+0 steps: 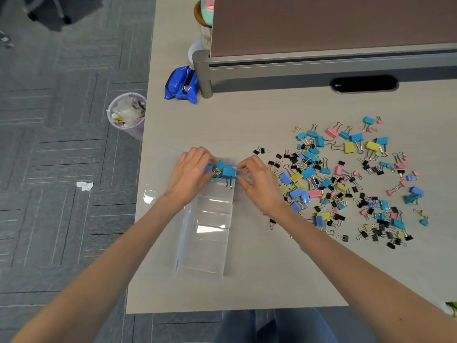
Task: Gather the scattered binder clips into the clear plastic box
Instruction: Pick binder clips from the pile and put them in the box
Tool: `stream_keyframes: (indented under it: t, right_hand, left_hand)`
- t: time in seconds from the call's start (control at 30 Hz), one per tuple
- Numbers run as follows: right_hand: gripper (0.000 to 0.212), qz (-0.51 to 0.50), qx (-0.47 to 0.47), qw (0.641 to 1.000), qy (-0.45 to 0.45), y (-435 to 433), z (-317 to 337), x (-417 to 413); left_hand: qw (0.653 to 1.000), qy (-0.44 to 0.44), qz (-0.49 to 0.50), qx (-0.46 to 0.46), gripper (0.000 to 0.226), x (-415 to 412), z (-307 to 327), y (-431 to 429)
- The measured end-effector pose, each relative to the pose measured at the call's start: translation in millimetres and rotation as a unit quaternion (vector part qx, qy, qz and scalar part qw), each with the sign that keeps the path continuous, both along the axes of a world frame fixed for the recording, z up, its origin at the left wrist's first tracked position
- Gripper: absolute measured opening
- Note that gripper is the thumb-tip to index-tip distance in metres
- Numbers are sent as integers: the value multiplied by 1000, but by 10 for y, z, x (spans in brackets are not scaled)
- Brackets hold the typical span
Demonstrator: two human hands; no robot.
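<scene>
Clear plastic, the box [207, 243] lies on the table [247, 120], its far end under a small bunch of blue clips [223, 170]; the left hand [190, 174] curls round that bunch and the right hand [259, 184] pinches its other edge. The job looks barely begun; the box seems nearly bare, and the scattered binder clips [346, 181] lie in a wide heap to its right.

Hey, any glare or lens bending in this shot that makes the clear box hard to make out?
Head view: white glare patches streak the clear plastic box, its walls fading into the table; same view, the wide lens stretches the forearms toward the corners, and the binder clips look sharp.
</scene>
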State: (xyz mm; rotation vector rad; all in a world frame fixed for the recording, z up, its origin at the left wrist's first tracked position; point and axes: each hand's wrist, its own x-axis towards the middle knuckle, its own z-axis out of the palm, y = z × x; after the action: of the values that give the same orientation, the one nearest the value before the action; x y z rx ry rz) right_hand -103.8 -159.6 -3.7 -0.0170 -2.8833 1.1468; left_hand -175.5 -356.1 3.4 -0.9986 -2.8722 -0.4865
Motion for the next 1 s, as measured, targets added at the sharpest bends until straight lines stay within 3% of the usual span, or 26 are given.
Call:
stream_keyframes:
  t: [0.17,0.27,0.37,0.57,0.7,0.87,1.0]
  right_hand:
    - [28,88,151,982,72,-113,31,-30]
    - [26,125,236,958,103,-135,-11,-60]
    - [23,117,258,955,91,-166,2,-125]
    - [16,118,226,967,-7,-250,99,-280]
    - [14,27,57,995,-75,-197,104,-286]
    - [22,-82,-71,994,7,-132,175,-280]
    - [16,-85,-17,996,30,-114,157,-252]
  left_hand:
    - [1000,29,-3,7,4,-4,-23,-82]
    - [997,44,-50,-29,22,2,-81,-153]
    - [996,55,-68,-28,14,12,-121,-199]
    - [998,47,-35,12,16,43,-111,-201]
    - [999,14,2,53,5,79,-71,-217]
    - [995,-28,62,75,12,116,-43,-158]
    - [993,-43,76,80,11,139,-45,-123]
